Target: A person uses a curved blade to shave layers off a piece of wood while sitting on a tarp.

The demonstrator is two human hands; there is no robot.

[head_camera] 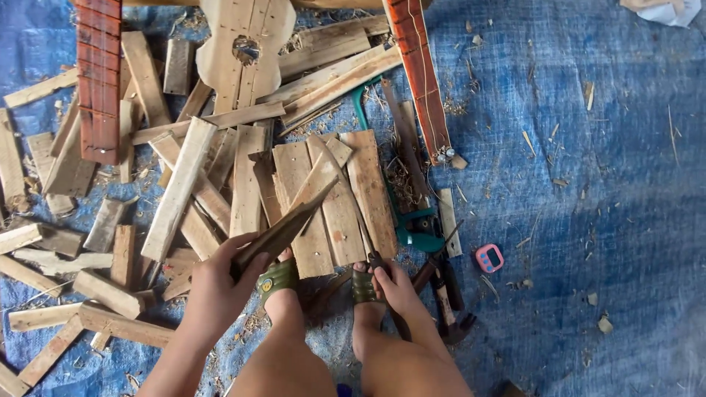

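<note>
Wood piece (283, 229), long and dark with a pointed end, is gripped in the left hand (217, 283) and slants up over the flat boards (331, 198) on the blue tarp (588, 184). Around them lies a big heap of pale wood scraps (110, 220), a guitar-shaped cutout (243, 44) and a green-handled saw (412, 220). The right hand (397, 287) is closed on a thin blade-like tool (353, 202) that reaches up across the boards. Both feet in green sandals (278, 278) sit close below. I think the tool could slip off the wood and hit a foot or finger, since they are so near. The tool's edge is hard to make out, and the hammer (448, 309) is partly hidden.
</note>
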